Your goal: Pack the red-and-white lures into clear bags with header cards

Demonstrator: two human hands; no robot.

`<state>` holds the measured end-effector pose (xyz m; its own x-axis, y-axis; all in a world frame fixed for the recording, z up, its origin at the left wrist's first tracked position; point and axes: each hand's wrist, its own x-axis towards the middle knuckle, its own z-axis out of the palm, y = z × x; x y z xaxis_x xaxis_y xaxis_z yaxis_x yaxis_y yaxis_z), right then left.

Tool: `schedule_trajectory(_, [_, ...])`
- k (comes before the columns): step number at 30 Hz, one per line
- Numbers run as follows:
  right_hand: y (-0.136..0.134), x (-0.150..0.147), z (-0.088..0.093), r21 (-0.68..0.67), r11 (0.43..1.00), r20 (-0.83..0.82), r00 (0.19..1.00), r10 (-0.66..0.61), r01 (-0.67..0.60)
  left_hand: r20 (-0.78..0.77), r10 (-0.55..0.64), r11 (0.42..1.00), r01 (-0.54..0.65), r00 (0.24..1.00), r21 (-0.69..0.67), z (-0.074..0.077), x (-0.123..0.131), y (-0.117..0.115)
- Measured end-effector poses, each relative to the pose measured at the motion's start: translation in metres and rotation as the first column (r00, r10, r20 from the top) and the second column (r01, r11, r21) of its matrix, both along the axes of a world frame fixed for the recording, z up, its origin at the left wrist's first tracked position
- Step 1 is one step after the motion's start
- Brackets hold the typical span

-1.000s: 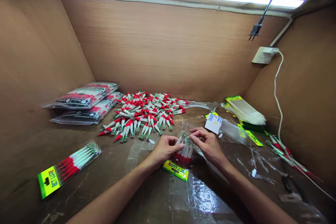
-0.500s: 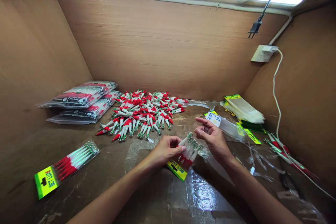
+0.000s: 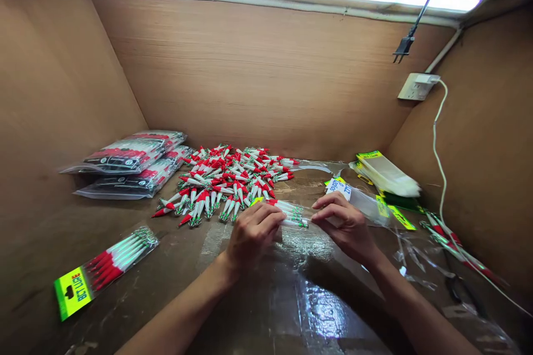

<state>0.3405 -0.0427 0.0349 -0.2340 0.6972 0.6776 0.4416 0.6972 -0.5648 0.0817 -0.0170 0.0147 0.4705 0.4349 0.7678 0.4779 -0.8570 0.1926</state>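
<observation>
My left hand (image 3: 255,232) is closed around the header end of a clear packet of squid lures (image 3: 295,214). The lures are red and white with green hooked ends, which point right; a bit of the yellow header shows above my knuckles. At the packet's right end, the fingertips of my right hand (image 3: 345,228) pinch the clear plastic just beyond the hooks. A heap of loose lures (image 3: 233,175) lies behind my left hand. To the left rests a filled lure packet (image 3: 110,263) with a yellow-green header.
Bulk bags of lures (image 3: 133,163) are stacked at the back left. On the right lie header bags (image 3: 387,173), a handwritten label (image 3: 338,189), plastic scraps (image 3: 416,260), scissors (image 3: 462,291) and a few lures (image 3: 453,241). A white cable (image 3: 435,127) hangs from the outlet (image 3: 416,86).
My left hand has turned the packet so its hooks point right instead of up, with the header now away from me. My right hand has closed from an open pose onto the bag's end.
</observation>
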Motion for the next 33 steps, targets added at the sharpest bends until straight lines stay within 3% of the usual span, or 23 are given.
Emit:
schedule_trajectory(7, [0.001, 0.0, -0.003, 0.023, 1.0, -0.033, 0.999, -0.002, 0.003, -0.06, 0.034, 0.999, -0.033, 0.998, 0.013, 0.002, -0.002, -0.001])
schedule_trajectory(12, [0.002, -0.003, -0.005, -0.048, 0.997, -0.111, 0.992, -0.058, 0.053, -0.053, -0.029, 0.974, 0.017, 0.998, -0.224, -0.001, 0.002, -0.001])
schedule_trajectory(14, [0.002, -0.005, -0.006, -0.077, 0.995, -0.137, 0.988, -0.072, 0.062, 0.056, -0.063, 0.906, 0.08, 0.996, -0.415, -0.004, 0.006, -0.001])
schedule_trajectory(17, [0.003, -0.008, -0.007, -0.134, 0.986, -0.172, 0.978, -0.119, 0.096, 0.247, -0.042, 0.744, 0.195, 0.968, -0.639, -0.01, 0.011, -0.001])
schedule_trajectory(22, [0.012, -0.008, -0.019, -0.278, 0.923, -0.385, 0.85, -0.36, 0.265, 0.403, 0.034, 0.572, 0.313, 0.914, -0.758, -0.021, 0.015, 0.007])
schedule_trajectory(24, [0.015, -0.012, -0.028, -0.405, 0.896, -0.467, 0.802, -0.373, 0.182, 0.468, 0.061, 0.502, 0.378, 0.881, -0.778, -0.023, 0.015, 0.011])
schedule_trajectory(27, [0.015, -0.029, -0.042, -0.584, 0.788, -0.547, 0.811, -0.206, -0.195, 0.537, 0.081, 0.418, 0.461, 0.839, -0.783, -0.024, 0.017, 0.01])
schedule_trajectory(29, [0.012, -0.043, -0.048, -0.588, 0.686, -0.635, 0.77, -0.063, -0.429, 0.565, 0.078, 0.376, 0.5, 0.822, -0.78, -0.024, 0.02, 0.008])
schedule_trajectory(31, [0.009, -0.054, -0.053, -0.559, 0.641, -0.705, 0.709, -0.034, -0.525, 0.582, 0.078, 0.35, 0.524, 0.81, -0.777, -0.026, 0.023, 0.005])
schedule_trajectory(33, [0.008, -0.059, -0.056, -0.559, 0.647, -0.733, 0.674, -0.094, -0.518, 0.592, 0.086, 0.345, 0.534, 0.801, -0.772, -0.028, 0.026, 0.003])
